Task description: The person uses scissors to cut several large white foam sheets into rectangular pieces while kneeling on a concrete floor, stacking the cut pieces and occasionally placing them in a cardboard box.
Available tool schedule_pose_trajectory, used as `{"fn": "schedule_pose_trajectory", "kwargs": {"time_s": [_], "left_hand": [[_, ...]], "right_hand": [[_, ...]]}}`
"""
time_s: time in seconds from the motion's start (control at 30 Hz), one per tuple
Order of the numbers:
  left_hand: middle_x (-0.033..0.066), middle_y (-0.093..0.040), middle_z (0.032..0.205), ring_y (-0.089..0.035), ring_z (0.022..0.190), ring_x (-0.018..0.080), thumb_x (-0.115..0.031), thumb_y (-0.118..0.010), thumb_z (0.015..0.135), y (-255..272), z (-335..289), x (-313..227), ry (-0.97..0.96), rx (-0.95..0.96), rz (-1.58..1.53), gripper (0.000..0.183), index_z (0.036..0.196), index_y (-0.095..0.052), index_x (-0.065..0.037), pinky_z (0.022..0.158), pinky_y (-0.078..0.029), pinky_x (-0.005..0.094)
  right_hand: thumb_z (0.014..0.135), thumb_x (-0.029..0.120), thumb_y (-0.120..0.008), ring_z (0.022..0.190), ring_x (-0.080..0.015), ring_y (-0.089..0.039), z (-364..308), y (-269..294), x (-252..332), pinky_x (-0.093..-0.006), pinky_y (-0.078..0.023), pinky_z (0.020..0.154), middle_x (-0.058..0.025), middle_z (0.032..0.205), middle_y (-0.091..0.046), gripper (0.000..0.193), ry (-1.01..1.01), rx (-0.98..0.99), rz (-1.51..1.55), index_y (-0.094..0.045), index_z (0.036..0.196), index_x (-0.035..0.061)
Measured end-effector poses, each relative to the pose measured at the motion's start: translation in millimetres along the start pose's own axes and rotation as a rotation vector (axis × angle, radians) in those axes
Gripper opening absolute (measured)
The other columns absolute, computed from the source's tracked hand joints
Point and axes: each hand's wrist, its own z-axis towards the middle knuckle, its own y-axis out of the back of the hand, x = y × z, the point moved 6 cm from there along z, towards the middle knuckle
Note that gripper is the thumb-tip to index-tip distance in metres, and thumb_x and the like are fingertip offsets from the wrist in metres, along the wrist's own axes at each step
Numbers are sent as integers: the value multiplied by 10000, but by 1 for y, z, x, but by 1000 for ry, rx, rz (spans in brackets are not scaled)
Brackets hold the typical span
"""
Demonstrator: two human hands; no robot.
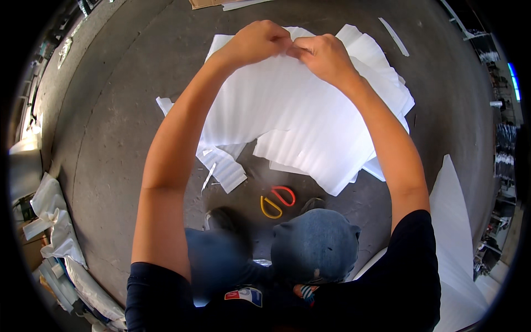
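My left hand and my right hand meet at the far edge of a white, foam-like sheet. Both have their fingers closed in a pinch on that edge, the fingertips almost touching. The sheet lies over a fanned-out stack of similar white sheets on the floor. Close to my feet are a yellow loop and a red loop, shaped like scissor handles; no blades can be made out.
Small white scraps lie left of the stack, and a white strip lies beyond it. A large white sheet rises at my right. Crumpled white wrapping is at the left, and a cardboard piece at the far edge.
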Motion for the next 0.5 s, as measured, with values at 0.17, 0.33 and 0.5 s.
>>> {"fn": "schedule_pose_trajectory", "kwargs": {"time_s": [0.17, 0.33, 0.5], "left_hand": [[-27, -357, 599, -323, 590, 75, -235, -458, 869, -3, -4, 28, -5, -19, -309, 268, 679, -458, -45, 543, -308, 245], [-13, -416, 605, -356, 580, 98, -254, -457, 874, 14, -17, 50, 7, 26, -15, 258, 738, -516, -44, 560, -338, 251], [1, -423, 612, -365, 581, 100, -228, -459, 865, 6, -31, 86, 105, 81, -78, 225, 753, -515, -41, 571, -350, 254]], "right_hand": [[756, 169, -614, 544, -280, -499, -8, 3, 16, -335, -411, 529, -126, 608, -545, 113, 232, -214, -33, -595, 724, 62], [748, 148, -603, 612, -274, -550, -46, 12, -6, -339, -435, 570, -107, 661, -586, 88, -102, 122, -137, -591, 732, 62], [694, -6, -578, 619, -243, -571, -87, 61, 38, -317, -436, 569, -76, 669, -607, 76, 192, -121, -85, -607, 752, 35]]}}
